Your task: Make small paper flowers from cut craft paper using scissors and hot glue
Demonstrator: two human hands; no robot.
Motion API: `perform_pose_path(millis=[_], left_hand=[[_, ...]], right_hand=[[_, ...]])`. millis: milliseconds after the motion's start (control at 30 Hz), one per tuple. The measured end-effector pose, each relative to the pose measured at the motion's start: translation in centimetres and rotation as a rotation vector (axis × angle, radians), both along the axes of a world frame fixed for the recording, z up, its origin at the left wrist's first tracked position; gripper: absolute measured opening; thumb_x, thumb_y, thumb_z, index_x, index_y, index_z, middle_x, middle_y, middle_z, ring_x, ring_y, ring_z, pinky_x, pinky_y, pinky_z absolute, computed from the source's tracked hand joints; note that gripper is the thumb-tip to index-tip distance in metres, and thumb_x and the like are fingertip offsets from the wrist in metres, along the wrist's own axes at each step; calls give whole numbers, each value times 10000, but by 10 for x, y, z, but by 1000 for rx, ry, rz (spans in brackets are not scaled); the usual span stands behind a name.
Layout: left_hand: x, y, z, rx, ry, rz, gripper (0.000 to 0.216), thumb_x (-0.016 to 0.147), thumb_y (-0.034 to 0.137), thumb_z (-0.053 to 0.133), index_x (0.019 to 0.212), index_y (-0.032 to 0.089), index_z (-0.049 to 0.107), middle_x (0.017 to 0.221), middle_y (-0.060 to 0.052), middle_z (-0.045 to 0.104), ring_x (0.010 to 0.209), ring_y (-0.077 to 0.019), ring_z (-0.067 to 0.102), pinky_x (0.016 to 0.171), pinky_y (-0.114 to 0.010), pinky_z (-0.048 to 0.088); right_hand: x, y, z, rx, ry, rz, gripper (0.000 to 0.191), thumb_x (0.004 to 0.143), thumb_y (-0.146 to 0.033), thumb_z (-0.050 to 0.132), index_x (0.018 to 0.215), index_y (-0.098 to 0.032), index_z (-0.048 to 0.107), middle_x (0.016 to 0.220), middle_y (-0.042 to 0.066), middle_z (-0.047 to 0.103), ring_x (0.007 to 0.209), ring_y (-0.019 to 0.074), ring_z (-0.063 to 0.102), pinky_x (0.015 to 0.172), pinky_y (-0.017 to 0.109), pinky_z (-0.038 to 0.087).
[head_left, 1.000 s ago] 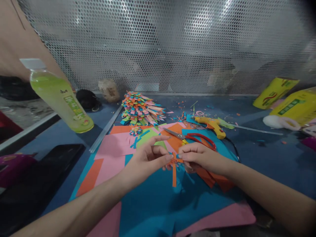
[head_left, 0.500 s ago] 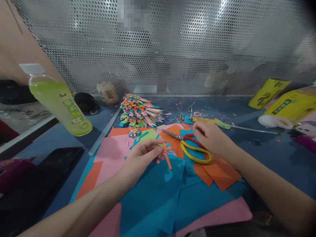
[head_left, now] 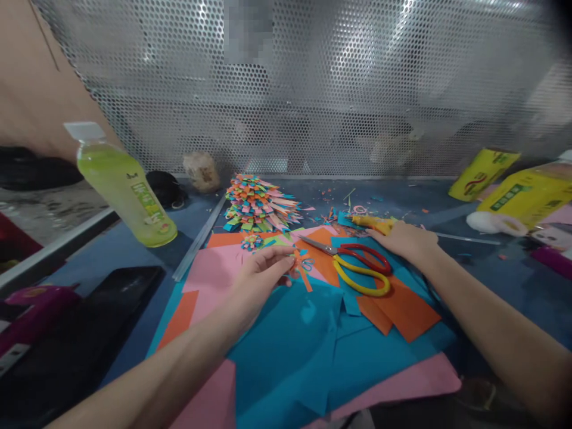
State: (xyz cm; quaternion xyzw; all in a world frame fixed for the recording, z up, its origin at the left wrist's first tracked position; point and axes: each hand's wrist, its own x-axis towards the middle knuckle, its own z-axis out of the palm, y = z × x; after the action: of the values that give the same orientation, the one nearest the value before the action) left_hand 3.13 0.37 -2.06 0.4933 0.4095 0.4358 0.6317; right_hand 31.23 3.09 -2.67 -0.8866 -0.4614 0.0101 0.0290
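Note:
My left hand (head_left: 270,265) pinches a small piece of curled orange and blue paper strips (head_left: 305,266) above the blue paper sheets (head_left: 286,333). One orange strip hangs down from it. My right hand (head_left: 402,239) is closed round a yellow glue gun (head_left: 373,224), whose nozzle points left; a clear glue stick (head_left: 467,239) sticks out behind. Scissors (head_left: 364,281) with one red and one yellow handle lie between my hands, blades pointing left. Just beyond my left hand sits a small multicoloured paper flower (head_left: 252,241). Behind it stands a cone of many folded paper pieces (head_left: 257,205).
A green drink bottle (head_left: 129,190) stands at left, near a clear stick (head_left: 199,238), a black phone-like slab (head_left: 89,333) and a purple tool (head_left: 33,313). Paper scraps (head_left: 357,210) litter the back. Yellow packages (head_left: 485,173) are at right; a perforated metal panel (head_left: 313,89) rises behind.
My right hand has shifted right from beside the scissors' handles and now grips the yellow glue gun, uncovering the red handle. My left hand still pinches the paper strips. The view has shifted slightly.

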Motion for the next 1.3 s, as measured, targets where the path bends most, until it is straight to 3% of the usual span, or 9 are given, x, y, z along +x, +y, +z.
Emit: perform_pose_path(millis=[267, 433, 533, 567, 667, 767, 933, 1133, 1300], left_hand=[[-2, 2, -3, 3, 5, -10, 200, 644, 253, 672, 801, 136, 631, 618, 17, 597, 565, -88, 546, 547, -227, 426], [-2, 5, -3, -6, 3, 33, 225, 640, 247, 684, 833, 138, 641, 632, 19, 606, 578, -83, 548, 549, -216, 425], [-2, 6, -5, -2, 38, 40, 256, 651, 245, 683, 881, 137, 651, 660, -6, 643, 620, -90, 567, 547, -199, 409], [-2, 7, -5, 2, 42, 45, 244, 653, 245, 682, 870, 138, 655, 673, -11, 650, 629, -91, 571, 550, -198, 408], [-3, 8, -7, 22, 41, 80, 173, 651, 248, 682, 784, 141, 653, 663, -2, 641, 613, -88, 562, 567, -207, 414], [-4, 8, -6, 57, 49, 101, 134, 655, 249, 677, 730, 142, 644, 616, 16, 613, 573, -80, 537, 556, -209, 407], [-4, 5, 1, 135, 106, 129, 100, 677, 227, 664, 672, 138, 619, 549, 35, 582, 520, -63, 505, 518, -192, 376], [-7, 8, 0, 110, 121, 158, 108, 670, 231, 670, 688, 135, 625, 611, 16, 616, 564, -72, 517, 554, -203, 386], [-8, 12, -3, 97, 110, 150, 115, 653, 248, 678, 678, 142, 642, 589, 21, 600, 548, -79, 504, 549, -219, 383]], right_hand=[[3, 9, -5, 65, 84, 88, 572, 734, -603, 436, 1097, -199, 613, 1107, 152, 614, 1024, 370, 556, 789, 471, 428], [10, 7, 5, 196, 215, 122, 459, 785, -507, 415, 946, -131, 621, 753, 122, 656, 684, 247, 639, 603, 321, 465], [4, -4, 14, 399, 290, 192, 412, 808, -524, 366, 917, -159, 524, 589, 14, 562, 456, 144, 538, 469, 256, 424], [0, -8, 17, 630, 311, 259, 342, 790, -494, 424, 850, -166, 500, 547, -10, 508, 432, 134, 495, 439, 251, 397], [-17, -24, 24, 843, 237, 356, 281, 737, -470, 503, 758, -206, 408, 619, -33, 411, 519, 122, 453, 477, 247, 379], [-33, -36, 25, 1022, -60, 681, 236, 740, -403, 527, 744, -205, 398, 652, -10, 422, 587, 151, 448, 529, 283, 402], [-46, -43, 20, 1023, -415, 993, 263, 781, -352, 540, 914, -136, 468, 792, 84, 487, 770, 217, 501, 679, 333, 484], [-49, -43, 16, 1012, -640, 1080, 391, 783, -291, 566, 1060, -34, 470, 832, 134, 524, 816, 248, 500, 726, 338, 495], [-51, -44, 14, 980, -630, 1029, 430, 784, -336, 584, 1080, -42, 480, 880, 138, 548, 846, 237, 532, 749, 313, 505]])
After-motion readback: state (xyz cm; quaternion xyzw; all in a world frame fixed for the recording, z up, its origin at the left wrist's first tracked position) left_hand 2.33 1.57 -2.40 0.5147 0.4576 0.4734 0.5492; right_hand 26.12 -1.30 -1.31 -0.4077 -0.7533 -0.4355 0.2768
